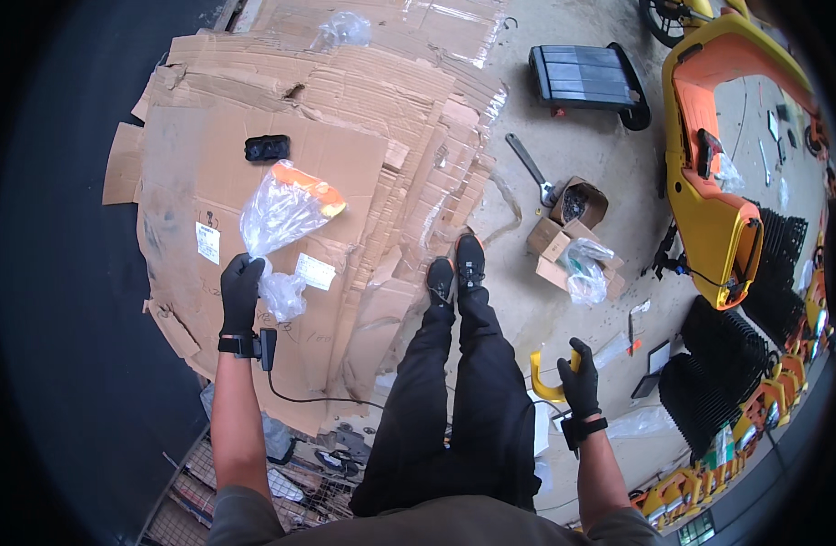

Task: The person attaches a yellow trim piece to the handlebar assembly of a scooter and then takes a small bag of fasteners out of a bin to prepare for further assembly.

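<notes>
My gloved left hand point(239, 296) is closed, pinching the gathered neck of a clear plastic bag point(274, 223); the bag extends just ahead of that grip, an orange piece point(307, 187) inside, with flattened cardboard point(356, 168) below. Farther right, a yellow curved part point(539, 387) is held, one end clasped in my gloved right hand point(581, 387). A yellow frame point(700, 218) stands ahead and right of this grip.
</notes>
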Available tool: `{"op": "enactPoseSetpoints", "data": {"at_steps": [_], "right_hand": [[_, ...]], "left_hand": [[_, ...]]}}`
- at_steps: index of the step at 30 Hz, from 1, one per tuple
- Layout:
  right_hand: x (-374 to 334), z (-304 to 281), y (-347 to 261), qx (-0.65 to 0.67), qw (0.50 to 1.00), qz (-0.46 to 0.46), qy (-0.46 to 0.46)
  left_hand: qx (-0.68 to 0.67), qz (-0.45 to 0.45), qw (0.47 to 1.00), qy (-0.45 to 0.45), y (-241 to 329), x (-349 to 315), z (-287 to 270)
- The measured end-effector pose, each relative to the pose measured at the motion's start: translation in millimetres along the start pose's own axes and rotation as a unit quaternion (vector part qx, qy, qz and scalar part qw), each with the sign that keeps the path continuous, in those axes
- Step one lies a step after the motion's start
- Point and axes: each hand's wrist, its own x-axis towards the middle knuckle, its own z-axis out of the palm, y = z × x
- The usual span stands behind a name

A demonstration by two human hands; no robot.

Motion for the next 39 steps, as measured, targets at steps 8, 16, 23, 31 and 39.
{"op": "enactPoseSetpoints", "data": {"at_steps": [8,16,23,31,39], "right_hand": [[-51,16,20,0.038,0.995,0.066,0.070],[-97,23,24,0.086,0.982,0.086,0.146],[-138,29,55,0.127,0.956,0.150,0.220],[-165,18,68,0.203,0.927,0.188,0.252],[-135,-68,11,0.518,0.781,0.221,0.269]], "left_hand": [[0.021,-0.075,0.997,0.010,-41,-48,43],[0.090,-0.125,0.894,-0.420,11,-109,223],[0.131,0.124,0.880,-0.440,31,-108,381],[0.201,0.103,0.871,-0.437,28,-92,485],[0.267,0.122,0.699,-0.652,102,-191,385]]}}
